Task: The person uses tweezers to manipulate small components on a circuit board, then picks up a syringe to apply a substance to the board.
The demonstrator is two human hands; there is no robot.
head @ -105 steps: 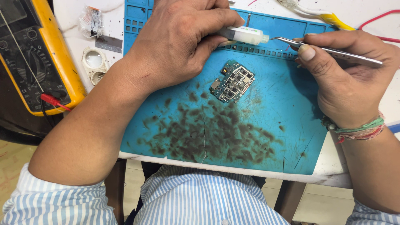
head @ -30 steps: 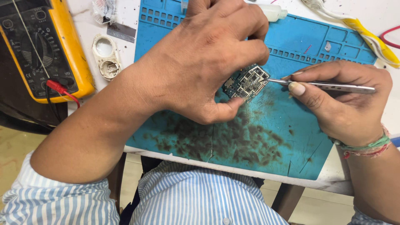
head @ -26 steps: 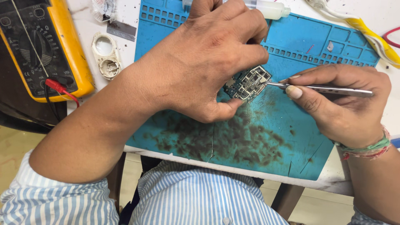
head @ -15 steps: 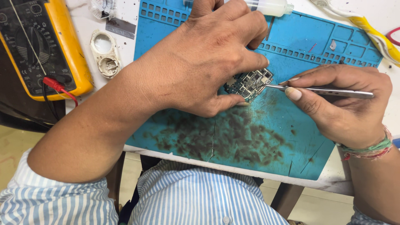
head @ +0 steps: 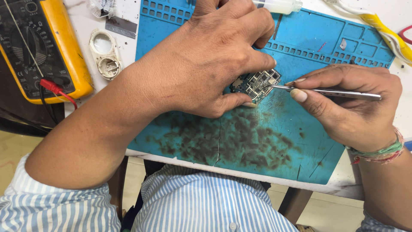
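1. Your work mat fills the centre and right of the frame, lying on the table.
2. The circuit board lies on the mat, centre frame, slightly above the middle.
3. Your left hand sits over the board's left side, thumb touching its lower edge.
4. Your right hand lies right of the board, holding tweezers whose tip meets the board's right side.
5. The syringe lies at the top edge, behind the left hand.
6. The multimeter occupies the upper left, off the mat.
7. The small round case lies between multimeter and mat.
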